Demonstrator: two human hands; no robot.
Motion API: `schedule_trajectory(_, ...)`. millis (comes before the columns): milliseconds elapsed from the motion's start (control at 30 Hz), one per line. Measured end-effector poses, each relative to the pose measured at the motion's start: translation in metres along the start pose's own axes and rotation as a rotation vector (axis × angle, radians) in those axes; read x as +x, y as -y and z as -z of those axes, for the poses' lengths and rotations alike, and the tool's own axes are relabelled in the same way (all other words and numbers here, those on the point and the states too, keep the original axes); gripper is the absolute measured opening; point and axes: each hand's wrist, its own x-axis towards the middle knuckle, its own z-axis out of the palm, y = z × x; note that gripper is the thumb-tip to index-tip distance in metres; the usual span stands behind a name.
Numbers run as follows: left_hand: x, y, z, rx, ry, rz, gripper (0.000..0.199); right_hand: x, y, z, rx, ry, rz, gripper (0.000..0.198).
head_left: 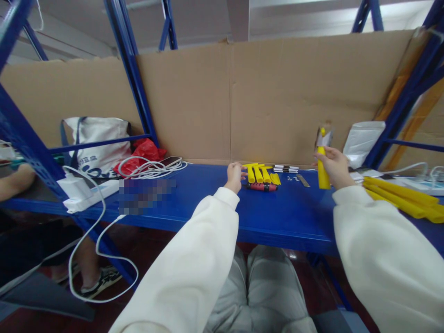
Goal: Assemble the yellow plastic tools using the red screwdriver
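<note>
My right hand (334,166) is closed around a yellow tube-like handle (323,172), held upright above the blue table. A blurred, shiny greyish piece with a yellow tip (323,134) shows above those fingers; its kind is unclear. At the table's middle, my left hand (235,175) is beside several yellow handle-shaped pieces (258,173), its fingers apart. Whether its fingertips touch the nearest piece I cannot tell. Just in front of these pieces lies a red and black tool (262,187). Black-and-white sticks (286,169), small bits (293,178) and a flat metal strip (303,180) lie between my hands.
Long yellow pieces (404,196) lie at the right, near a white pouch (364,141). White cables (152,167), a power strip (92,196), a red bag (147,151) and a cloth bag (99,141) are left. Cardboard (277,101) stands behind. Another person's arm (17,182) shows far left.
</note>
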Motion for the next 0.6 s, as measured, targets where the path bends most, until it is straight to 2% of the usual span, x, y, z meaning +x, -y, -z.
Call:
schedule_trajectory(133, 0.002, 0.007, -0.002, 0.097, 0.012, -0.250, 0.028, -0.005, 0.009, -0.043, -0.170, 0.210, 0.252, 0.031)
schedule_trajectory(267, -0.001, 0.007, 0.000, 0.063, 0.099, -0.505, 0.039, -0.012, 0.000, -0.077, -0.375, 0.299, 0.517, 0.035)
schedule_trajectory(333, -0.003, 0.007, 0.000, 0.051, 0.150, -0.530, 0.038, -0.019, -0.011, -0.086, -0.479, 0.318, 0.608, 0.035)
schedule_trajectory(400, -0.003, 0.008, -0.001, 0.080, 0.189, -0.501, 0.029, -0.026, -0.023, -0.089, -0.560, 0.350, 0.643, 0.035)
schedule_trajectory(500, 0.000, 0.014, -0.004, 0.140, 0.234, -0.442, 0.015, -0.035, -0.035, -0.087, -0.697, 0.426, 0.615, 0.036)
schedule_trajectory(600, 0.004, 0.019, -0.008, 0.142, 0.282, -0.419, 0.019, -0.039, -0.040, -0.083, -0.765, 0.452, 0.602, 0.037)
